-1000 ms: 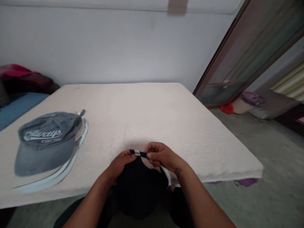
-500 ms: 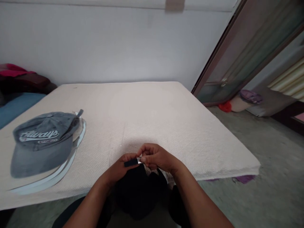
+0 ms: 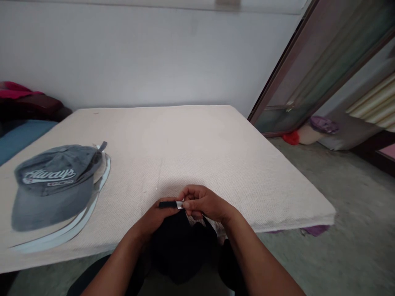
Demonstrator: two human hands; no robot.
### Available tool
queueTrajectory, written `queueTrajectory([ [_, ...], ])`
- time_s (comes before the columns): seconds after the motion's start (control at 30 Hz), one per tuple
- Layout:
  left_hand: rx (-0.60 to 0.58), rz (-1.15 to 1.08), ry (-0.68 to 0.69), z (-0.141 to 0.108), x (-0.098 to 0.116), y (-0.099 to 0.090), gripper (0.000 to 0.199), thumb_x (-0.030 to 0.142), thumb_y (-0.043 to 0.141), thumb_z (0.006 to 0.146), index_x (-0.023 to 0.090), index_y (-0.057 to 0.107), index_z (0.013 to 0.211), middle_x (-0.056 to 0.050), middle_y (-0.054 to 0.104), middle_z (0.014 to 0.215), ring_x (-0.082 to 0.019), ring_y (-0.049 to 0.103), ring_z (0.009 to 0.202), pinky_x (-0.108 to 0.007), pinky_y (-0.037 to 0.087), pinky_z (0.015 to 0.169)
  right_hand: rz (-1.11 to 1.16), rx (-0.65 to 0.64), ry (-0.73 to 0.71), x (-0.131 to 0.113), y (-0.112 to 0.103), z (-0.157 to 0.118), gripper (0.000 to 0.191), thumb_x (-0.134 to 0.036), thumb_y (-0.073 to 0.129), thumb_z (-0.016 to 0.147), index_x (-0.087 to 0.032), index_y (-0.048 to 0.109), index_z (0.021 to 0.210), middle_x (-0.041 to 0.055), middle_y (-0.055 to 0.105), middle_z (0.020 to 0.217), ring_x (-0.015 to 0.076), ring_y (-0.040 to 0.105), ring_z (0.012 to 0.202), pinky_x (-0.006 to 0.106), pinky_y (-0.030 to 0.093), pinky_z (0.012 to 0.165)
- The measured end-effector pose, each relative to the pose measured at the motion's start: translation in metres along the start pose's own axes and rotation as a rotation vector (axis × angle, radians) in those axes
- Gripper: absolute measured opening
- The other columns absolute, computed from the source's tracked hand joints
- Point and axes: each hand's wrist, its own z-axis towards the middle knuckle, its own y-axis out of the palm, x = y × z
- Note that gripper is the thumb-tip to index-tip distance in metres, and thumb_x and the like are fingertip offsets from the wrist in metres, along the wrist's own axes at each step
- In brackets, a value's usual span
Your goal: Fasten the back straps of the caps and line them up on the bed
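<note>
A black cap (image 3: 180, 250) hangs below my hands at the near edge of the table, with its back strap (image 3: 167, 204) raised. My left hand (image 3: 154, 216) is closed on the strap, which lies across its fingers. A silvery metal buckle (image 3: 179, 204) shows on the strap between the two hands. My right hand (image 3: 203, 202) pinches the strap at the buckle's right side; its fingertips hide part of the buckle. Most of the cap is dark, and its brim cannot be made out.
On the table's left lies a grey cap (image 3: 52, 209) with white lettering, on top of other pale caps (image 3: 74, 232). A cream cloth (image 3: 197, 144) covers the table. Dark red and blue things (image 3: 27, 135) are at far left. A glass door (image 3: 280, 94) stands at right.
The strap and buckle have tilted up slightly and lie more level. Both hands keep their hold and have barely moved. The view has shifted a little.
</note>
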Motion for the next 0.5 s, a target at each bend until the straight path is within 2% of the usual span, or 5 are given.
queueTrajectory([
  [0.17, -0.039, 0.053, 0.011, -0.0005, -0.0041, -0.0026, 0.026, 0.028, 0.073, 0.069, 0.021, 0.073, 0.094, -0.002, 0.072, 0.076, -0.015, 0.062, 0.068, -0.023, 0.044, 0.064, -0.08, 0.025, 0.051, -0.0005, 0.0002, 0.0001, 0.019, -0.025, 0.067, 0.075, -0.016, 0.059, 0.089, -0.0062, 0.053, 0.056, 0.003, 0.038, 0.04, 0.016, 0.029, 0.037],
  [0.3, -0.147, 0.051, 0.032, -0.0037, -0.0043, -0.001, 0.033, 0.03, 0.073, 0.068, 0.02, 0.071, 0.1, -0.003, 0.072, 0.081, -0.016, 0.062, 0.07, -0.024, 0.044, 0.064, -0.099, 0.05, 0.094, -0.0014, 0.0008, 0.001, 0.018, -0.025, 0.068, 0.072, -0.016, 0.058, 0.084, -0.0068, 0.051, 0.053, 0.0038, 0.039, 0.041, 0.016, 0.028, 0.037],
  [0.37, -0.088, 0.074, 0.021, -0.0047, -0.0041, 0.0011, 0.036, 0.036, 0.071, 0.07, 0.018, 0.07, 0.102, -0.005, 0.072, 0.082, -0.019, 0.063, 0.073, -0.027, 0.045, 0.067, -0.09, 0.057, 0.091, -0.0004, 0.0004, 0.0021, 0.017, -0.024, 0.068, 0.072, -0.016, 0.057, 0.083, -0.0069, 0.05, 0.052, 0.0038, 0.039, 0.041, 0.016, 0.028, 0.037],
  [0.47, 0.115, 0.139, 0.005, -0.003, -0.0047, 0.0041, 0.037, 0.044, 0.064, 0.075, 0.017, 0.07, 0.101, -0.007, 0.073, 0.082, -0.023, 0.065, 0.08, -0.031, 0.046, 0.073, -0.075, 0.068, 0.081, 0.0027, -0.0011, 0.0051, 0.013, -0.02, 0.065, 0.072, -0.016, 0.057, 0.082, -0.0065, 0.051, 0.054, 0.0039, 0.04, 0.041, 0.015, 0.028, 0.037],
  [0.5, 0.151, 0.155, 0.0, -0.0016, -0.0052, 0.0046, 0.038, 0.045, 0.064, 0.075, 0.016, 0.07, 0.1, -0.008, 0.073, 0.081, -0.023, 0.065, 0.08, -0.031, 0.046, 0.073, -0.07, 0.074, 0.081, 0.0037, -0.0016, 0.0062, 0.012, -0.019, 0.064, 0.072, -0.016, 0.057, 0.081, -0.0063, 0.051, 0.054, 0.0039, 0.04, 0.041, 0.015, 0.027, 0.037],
])
